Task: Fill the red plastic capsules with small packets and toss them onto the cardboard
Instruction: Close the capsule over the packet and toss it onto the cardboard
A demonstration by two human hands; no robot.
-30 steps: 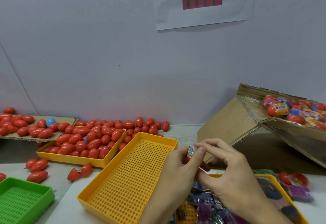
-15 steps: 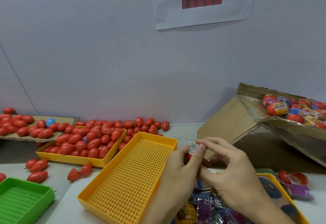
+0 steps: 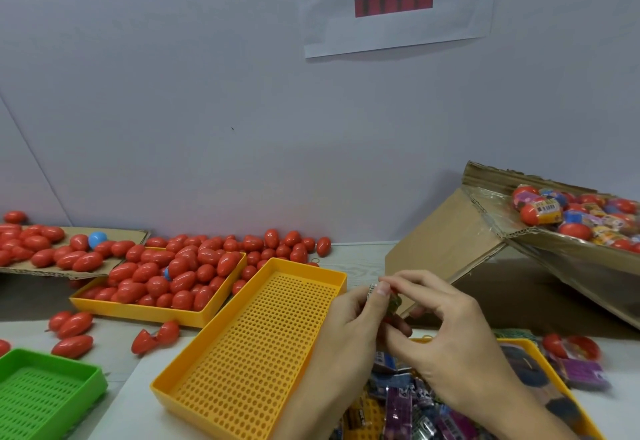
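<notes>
At nine o'clock, a green tray [image 3: 41,394] sits empty; behind it, cardboard [image 3: 135,235] and a yellow tray [image 3: 145,311] hold red capsules [image 3: 180,266]. The middle yellow tray [image 3: 256,346] is empty. Left hand [image 3: 349,328] and right hand [image 3: 450,339] fingers pinch a packet [image 3: 394,302] into a capsule. At three o'clock, a box [image 3: 450,249] holds wrapped capsules.

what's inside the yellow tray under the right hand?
The yellow tray holds a heap of small packets, purple and blue wrappers mostly. The right hand and forearm cover the tray's middle, so what lies there is hidden.
</notes>
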